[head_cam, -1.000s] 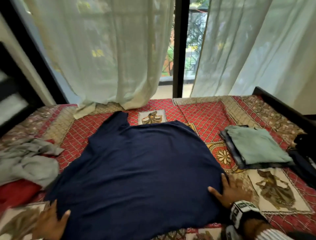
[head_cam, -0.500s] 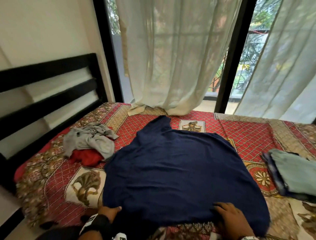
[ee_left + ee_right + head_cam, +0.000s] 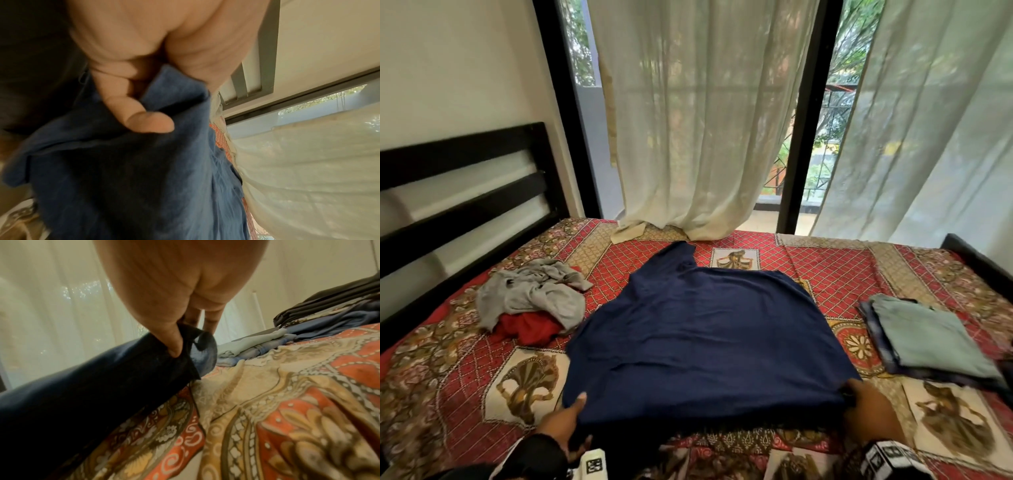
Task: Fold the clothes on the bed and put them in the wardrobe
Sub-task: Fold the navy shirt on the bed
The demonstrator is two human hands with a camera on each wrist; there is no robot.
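Note:
A navy blue garment point(image 3: 705, 342) lies spread flat on the patterned red bedspread point(image 3: 835, 267), its near hem at the bed's front edge. My left hand point(image 3: 566, 419) pinches the near left corner of that navy garment point(image 3: 127, 170), thumb on top of the cloth. At the near right corner my right hand point(image 3: 866, 407) grips the navy garment point(image 3: 92, 386) between thumb and fingers, and the cloth bunches there. A crumpled grey garment point(image 3: 530, 294) lies over a red garment point(image 3: 527, 327) at the left. Folded clothes point(image 3: 924, 335) form a stack at the right.
The black slatted headboard point(image 3: 465, 192) runs along the left. Sheer curtains point(image 3: 698, 120) hang over the window behind the bed, their hem touching the bedspread. A dark bed frame edge point(image 3: 976, 260) shows at the far right, with dark clothes point(image 3: 329, 301) beyond the folded stack.
The head view has swung left and up, bringing the headboard into sight. Both hands went from lying on the near hem to pinching its two corners.

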